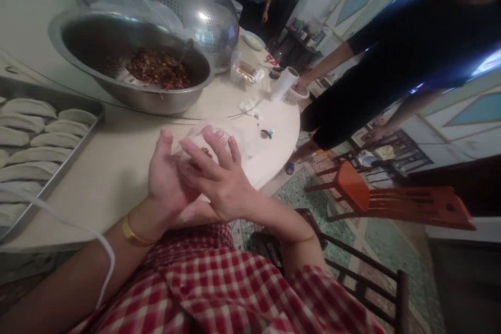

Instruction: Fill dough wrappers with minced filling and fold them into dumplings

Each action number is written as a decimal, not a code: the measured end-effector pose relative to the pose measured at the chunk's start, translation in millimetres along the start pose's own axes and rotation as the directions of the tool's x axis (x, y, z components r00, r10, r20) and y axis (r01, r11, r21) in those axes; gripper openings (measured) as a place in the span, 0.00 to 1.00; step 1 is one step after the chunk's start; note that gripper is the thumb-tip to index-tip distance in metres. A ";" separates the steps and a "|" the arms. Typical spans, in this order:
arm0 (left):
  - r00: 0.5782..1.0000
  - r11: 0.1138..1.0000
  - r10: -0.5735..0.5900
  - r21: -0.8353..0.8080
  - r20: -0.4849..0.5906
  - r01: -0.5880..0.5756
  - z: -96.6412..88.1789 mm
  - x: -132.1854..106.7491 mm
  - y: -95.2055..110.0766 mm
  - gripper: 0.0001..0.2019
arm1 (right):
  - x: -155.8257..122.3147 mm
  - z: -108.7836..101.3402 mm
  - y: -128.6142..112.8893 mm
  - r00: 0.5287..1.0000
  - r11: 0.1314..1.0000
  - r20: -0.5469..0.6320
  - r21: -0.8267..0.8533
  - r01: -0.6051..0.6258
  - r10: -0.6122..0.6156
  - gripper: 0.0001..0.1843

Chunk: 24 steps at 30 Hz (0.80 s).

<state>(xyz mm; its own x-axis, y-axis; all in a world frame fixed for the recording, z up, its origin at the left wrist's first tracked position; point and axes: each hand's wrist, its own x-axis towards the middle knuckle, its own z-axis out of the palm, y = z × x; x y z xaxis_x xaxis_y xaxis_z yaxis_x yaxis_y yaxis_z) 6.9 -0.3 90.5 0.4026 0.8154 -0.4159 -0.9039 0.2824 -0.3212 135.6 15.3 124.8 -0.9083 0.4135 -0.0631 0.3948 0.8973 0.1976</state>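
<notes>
My left hand (166, 180) lies palm up and cups a round dumpling wrapper (195, 142) with a dab of dark filling on it. My right hand (219, 180) rests over it, fingers stretched across the wrapper and pressing on its edge. Both hands hover above the near edge of the round cream table (117, 167). A large steel bowl (94, 70) of dark red filling (158, 69) stands beyond them. At the left, a metal tray (92, 115) holds several folded dumplings (47, 154).
A perforated steel lid (211, 21) leans behind the bowl. A person in black (391, 62) stands at the right of the table, hand on a small white basket (295, 95). Orange wooden chairs (352, 185) stand on the patterned floor.
</notes>
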 end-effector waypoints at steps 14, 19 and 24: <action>0.989 0.989 0.088 0.128 -0.119 -0.072 6.9 5.4 1.6 0.39 | -47.1 15.6 6.2 0.991 0.978 -0.045 0.173 -0.118 0.128 0.37; 0.988 0.979 0.153 0.138 0.007 -0.153 1.6 12.0 -2.1 0.36 | -87.0 13.9 56.6 0.890 0.911 -0.222 0.207 -0.356 0.398 0.33; 0.991 0.973 0.128 0.189 0.040 -0.133 -1.8 19.0 -6.3 0.38 | -106.7 23.3 115.7 0.752 0.765 -0.139 0.098 -0.637 0.644 0.31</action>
<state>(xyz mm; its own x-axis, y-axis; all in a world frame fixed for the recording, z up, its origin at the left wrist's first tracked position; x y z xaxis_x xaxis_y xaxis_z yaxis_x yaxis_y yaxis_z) 20.5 12.5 83.1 0.2773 0.8646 -0.4190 -0.9604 0.2616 -0.0958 281.4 78.6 131.6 -0.4478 0.8676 0.2162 0.8940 0.4376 0.0957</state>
